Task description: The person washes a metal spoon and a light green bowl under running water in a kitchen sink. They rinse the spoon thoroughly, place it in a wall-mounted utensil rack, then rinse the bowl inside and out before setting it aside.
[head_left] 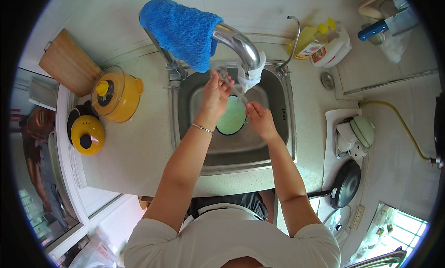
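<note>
Both hands are raised over a stainless steel sink (226,148). My left hand (217,90) grips one end of a thin, translucent strip (233,86), whose material I cannot tell. The strip's other end is pinched between the fingertips of my right hand (260,118). Beneath them, a round bowl with a dark rim and pale green contents or interior (231,117) rests in the sink. Just above the strip hangs the chrome faucet spout (240,42), its mouth wrapped in white material (251,75). A blue towel (180,31) drapes over the faucet's other part.
Yellow pots (127,97) and a wooden cutting board (69,63) stand left. Behind the sink, right, are a small curved tap (297,35) and yellow detergent bottle (307,44). Stacked bowls (354,136) and a black frying pan (347,184) lie right; a blue-handled knife (373,30) hangs above.
</note>
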`<state>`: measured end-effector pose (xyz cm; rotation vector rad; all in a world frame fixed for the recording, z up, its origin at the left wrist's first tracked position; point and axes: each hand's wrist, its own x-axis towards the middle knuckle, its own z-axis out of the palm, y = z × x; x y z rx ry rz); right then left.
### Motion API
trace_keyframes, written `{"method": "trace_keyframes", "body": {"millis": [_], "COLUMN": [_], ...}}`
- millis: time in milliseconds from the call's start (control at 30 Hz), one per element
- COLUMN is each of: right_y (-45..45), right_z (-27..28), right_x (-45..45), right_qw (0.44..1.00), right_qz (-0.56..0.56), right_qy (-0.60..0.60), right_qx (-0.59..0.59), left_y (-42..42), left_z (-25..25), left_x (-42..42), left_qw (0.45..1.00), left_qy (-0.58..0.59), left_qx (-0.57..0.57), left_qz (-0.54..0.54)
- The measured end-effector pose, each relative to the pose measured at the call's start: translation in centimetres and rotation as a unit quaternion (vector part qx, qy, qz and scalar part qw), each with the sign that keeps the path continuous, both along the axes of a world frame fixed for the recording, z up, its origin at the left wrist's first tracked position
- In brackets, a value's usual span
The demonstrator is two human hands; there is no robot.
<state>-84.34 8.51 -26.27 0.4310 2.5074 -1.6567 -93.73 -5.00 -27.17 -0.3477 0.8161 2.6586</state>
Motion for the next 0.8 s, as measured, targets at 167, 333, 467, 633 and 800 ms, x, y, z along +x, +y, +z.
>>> {"method": "trace_keyframes", "body": {"millis": [167,333,467,633,800], "right_y": [0.8,-1.6,-2.8,-3.0,-3.3], "right_z": [0.2,-0.2,0.6,1.2,1.0], "right_x": [-2.5,-5.7,-6.1,-3.7,-0.7], "right_qw": [0.997,0.988,0.964,0.924,0.936], "right_qz": [0.073,0.133,0.136,0.159,0.134], "right_qy": [0.009,0.073,-0.021,-0.136,-0.059], "right_qx": [-0.008,-0.021,-0.229,-0.320,-0.319], "left_y": [-0.3,-0.1,-1.5,-2.6,-3.3], "left_z": [1.8,-0.1,-0.1,1.4,-0.1], "left_x": [0.8,2.4,2.0,0.5,0.2], "left_qw": [0.992,0.984,0.985,0.992,0.999], "left_qy": [0.025,0.069,0.063,0.037,-0.033], "left_qx": [-0.120,-0.134,-0.117,-0.116,-0.014], "left_qz": [-0.034,-0.090,-0.107,-0.023,0.005]}}
